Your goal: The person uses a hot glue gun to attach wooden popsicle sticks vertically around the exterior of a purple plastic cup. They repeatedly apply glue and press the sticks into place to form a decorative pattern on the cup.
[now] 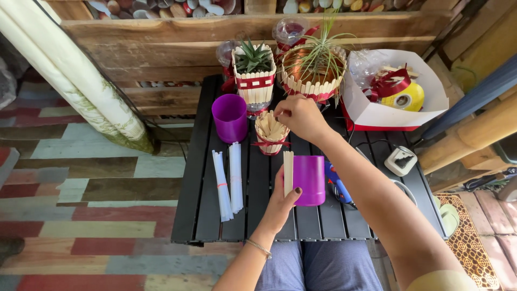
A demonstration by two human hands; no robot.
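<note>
Left hand [281, 202] gripping purple plastic cup [310, 180] near front centre of black slatted table [200, 188], thumb pinning one wooden craft stick [288, 171] upright against cup's left side. Cup tilted, mouth facing roughly right. Thin bracelet [259, 248] on left wrist.

Right hand [301, 117] over small stick-filled holder [271, 133] at mid-table, fingertips pinched on top end of a loose stick in bundle. Holder tied with red ribbon, sitting just behind held cup.

Second purple cup [230, 117] standing upright, left of holder, empty as far as visible. Two bundles of clear glue sticks [228, 177] lying flat on table's left half, parallel, well apart from both hands.

Blue glue gun [339, 184] lying just right of held cup, partly hidden by right forearm. White power adapter [400, 160] further right, cord attached.

Back row: stick-clad planter with spiky succulent [253, 75], red band round it; round stick-clad pot with thin-leaved plant [315, 70] beside it. White cardboard box [396, 89] at back right, holding red ribbon and yellow tape roll [407, 97].

Wooden pallet wall behind table. Patterned rug on floor, left.
</note>
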